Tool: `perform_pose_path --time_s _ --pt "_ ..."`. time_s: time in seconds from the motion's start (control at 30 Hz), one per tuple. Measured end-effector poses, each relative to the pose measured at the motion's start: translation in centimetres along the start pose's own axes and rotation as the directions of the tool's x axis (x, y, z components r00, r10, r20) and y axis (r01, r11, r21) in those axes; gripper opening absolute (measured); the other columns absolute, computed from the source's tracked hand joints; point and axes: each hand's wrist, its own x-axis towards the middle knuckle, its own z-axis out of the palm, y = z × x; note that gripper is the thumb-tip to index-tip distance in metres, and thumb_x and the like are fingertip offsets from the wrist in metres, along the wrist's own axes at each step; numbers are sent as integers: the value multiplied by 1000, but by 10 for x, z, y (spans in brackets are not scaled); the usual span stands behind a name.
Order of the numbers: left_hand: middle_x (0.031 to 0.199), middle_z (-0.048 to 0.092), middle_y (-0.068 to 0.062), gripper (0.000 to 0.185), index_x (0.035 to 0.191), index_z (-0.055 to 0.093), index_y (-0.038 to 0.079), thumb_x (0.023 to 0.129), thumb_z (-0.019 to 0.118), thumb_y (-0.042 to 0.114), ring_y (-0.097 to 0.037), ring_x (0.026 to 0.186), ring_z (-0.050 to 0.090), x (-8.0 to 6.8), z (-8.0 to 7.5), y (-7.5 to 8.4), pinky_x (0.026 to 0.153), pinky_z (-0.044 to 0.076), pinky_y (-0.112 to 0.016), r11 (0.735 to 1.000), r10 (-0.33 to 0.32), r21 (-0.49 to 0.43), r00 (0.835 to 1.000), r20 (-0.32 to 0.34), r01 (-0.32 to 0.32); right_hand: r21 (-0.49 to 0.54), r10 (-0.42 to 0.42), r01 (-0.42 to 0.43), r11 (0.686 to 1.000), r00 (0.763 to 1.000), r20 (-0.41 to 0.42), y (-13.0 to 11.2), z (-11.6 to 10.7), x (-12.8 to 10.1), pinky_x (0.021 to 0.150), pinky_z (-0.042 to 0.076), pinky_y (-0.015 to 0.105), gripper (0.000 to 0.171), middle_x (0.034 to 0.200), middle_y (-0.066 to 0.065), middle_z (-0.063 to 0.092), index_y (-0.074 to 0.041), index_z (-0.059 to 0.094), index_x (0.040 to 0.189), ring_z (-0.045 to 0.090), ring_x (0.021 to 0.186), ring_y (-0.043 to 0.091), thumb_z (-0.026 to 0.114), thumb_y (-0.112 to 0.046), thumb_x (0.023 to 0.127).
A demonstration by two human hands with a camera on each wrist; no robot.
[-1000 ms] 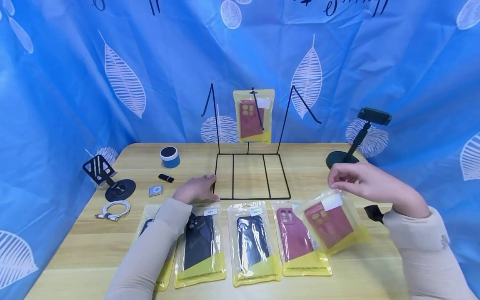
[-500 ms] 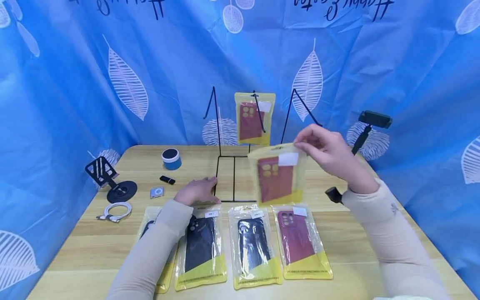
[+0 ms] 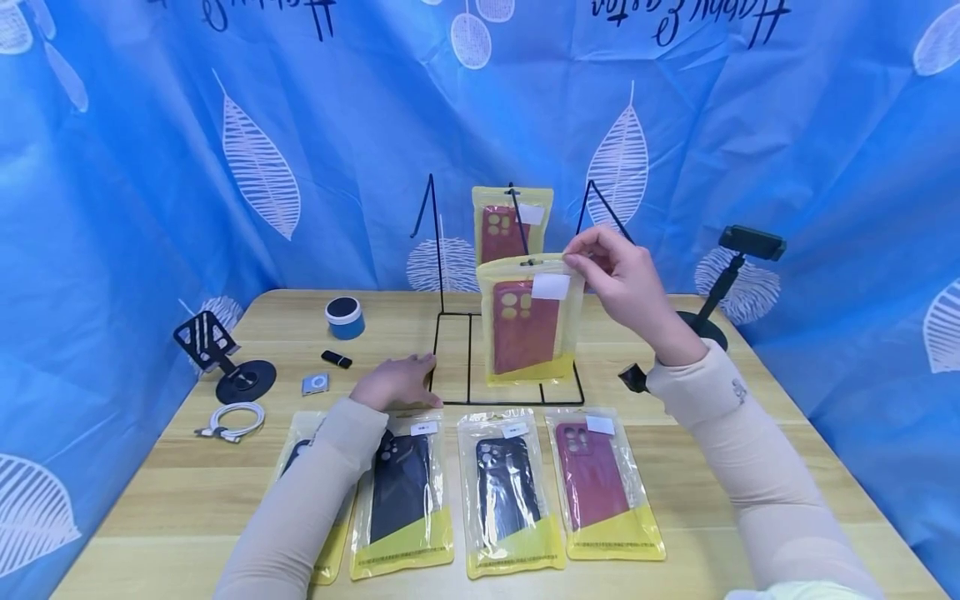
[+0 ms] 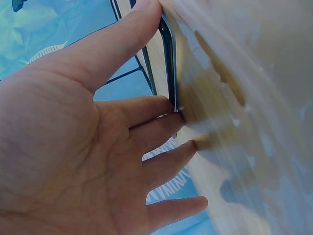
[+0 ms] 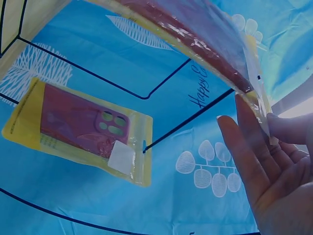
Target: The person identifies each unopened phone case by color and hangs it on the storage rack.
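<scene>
Red phone-case pouch (image 3: 525,327) is pinched at its top right corner by the fingers of the right hand (image 3: 628,285), its hang hole (image 3: 533,263) just left of their tips. The middle prong (image 3: 520,218) of the wire rack (image 3: 510,403) points toward them, its tip at the hole; whether it passes through, I cannot tell. Beyond those fingers, a matching pouch (image 3: 499,240) hangs on that prong. The left hand's (image 3: 397,382) fingers, spread, touch the rack's base. Hanging seems the step in hand; the next move likely calls for aligning the hole and sliding the pouch rearward.
</scene>
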Motion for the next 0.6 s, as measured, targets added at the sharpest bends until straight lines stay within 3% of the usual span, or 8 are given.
perform_pose_path --time_s 0.4,0.6 --pt "165 22 -11 89 157 26 8 90 70 46 -36 152 20 -1 -2 1 124 14 -59 1000 7 -3 1000 -5 -7 -115 35 -39 993 999 -42 8 20 11 62 48 18 17 97 7 71 -7 62 107 64 76 15 58 -22 101" --pt "165 20 -11 90 158 25 8 90 70 46 -36 152 20 -2 -2 2 124 14 -58 1000 4 -15 1000 4 -4 -209 45 -59 976 996 -74 15 28 24 72 56 35 18 102 9 71 -7 61 109 68 84 23 56 -22 102"
